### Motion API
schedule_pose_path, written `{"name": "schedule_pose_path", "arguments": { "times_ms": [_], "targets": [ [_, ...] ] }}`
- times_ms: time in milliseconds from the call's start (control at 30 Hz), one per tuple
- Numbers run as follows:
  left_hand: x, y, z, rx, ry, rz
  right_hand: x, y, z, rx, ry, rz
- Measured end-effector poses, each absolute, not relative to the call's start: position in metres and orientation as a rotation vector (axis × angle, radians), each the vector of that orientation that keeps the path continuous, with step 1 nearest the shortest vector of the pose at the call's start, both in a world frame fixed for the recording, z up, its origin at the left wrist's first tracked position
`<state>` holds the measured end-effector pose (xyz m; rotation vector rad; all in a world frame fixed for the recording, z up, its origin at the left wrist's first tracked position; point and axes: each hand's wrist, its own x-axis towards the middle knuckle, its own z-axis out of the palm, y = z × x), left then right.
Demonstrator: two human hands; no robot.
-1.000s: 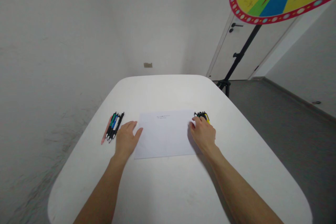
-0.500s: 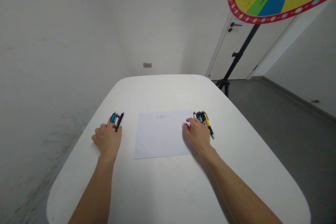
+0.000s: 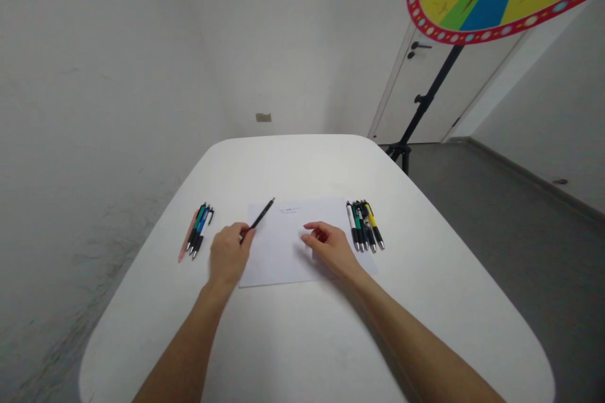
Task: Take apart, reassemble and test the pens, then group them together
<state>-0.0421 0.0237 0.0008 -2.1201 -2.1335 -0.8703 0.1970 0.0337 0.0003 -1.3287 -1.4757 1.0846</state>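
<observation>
A black pen (image 3: 263, 213) is gripped in my left hand (image 3: 230, 254), its upper end slanting up and right over the left part of a white sheet of paper (image 3: 283, 258). Small print runs along the paper's top. Above the sheet's right side, my right hand (image 3: 328, 246) holds nothing, its thumb and forefinger apart and pointing left. Left of my left hand lie several pens (image 3: 200, 233), green, blue and black, with a pink one (image 3: 188, 237) at the outer side. Just right of my right hand is a row of pens, including a yellow and black pen (image 3: 373, 221).
Everything lies on a white table (image 3: 293, 340) with rounded corners. A colourful prize wheel (image 3: 491, 6) on a black tripod stand (image 3: 428, 97) stands beyond the table at the right, in front of a white door. A wall runs close along the left.
My left hand has moved right from the left pens, carrying the black pen to the paper. My right hand has shifted left, away from the right row of pens.
</observation>
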Motion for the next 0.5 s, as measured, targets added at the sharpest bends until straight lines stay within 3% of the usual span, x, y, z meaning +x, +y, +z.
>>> {"name": "schedule_pose_path", "arguments": {
  "times_ms": [200,500],
  "targets": [
    [-0.007,0.011,-0.001,-2.608,-1.523,-1.039,0.179,0.022,-0.002,-0.997,-1.242,1.610],
    [-0.013,0.011,-0.007,-2.649,-1.583,-1.271,0.178,0.024,-0.006,-0.928,-0.987,1.598]
  ]
}}
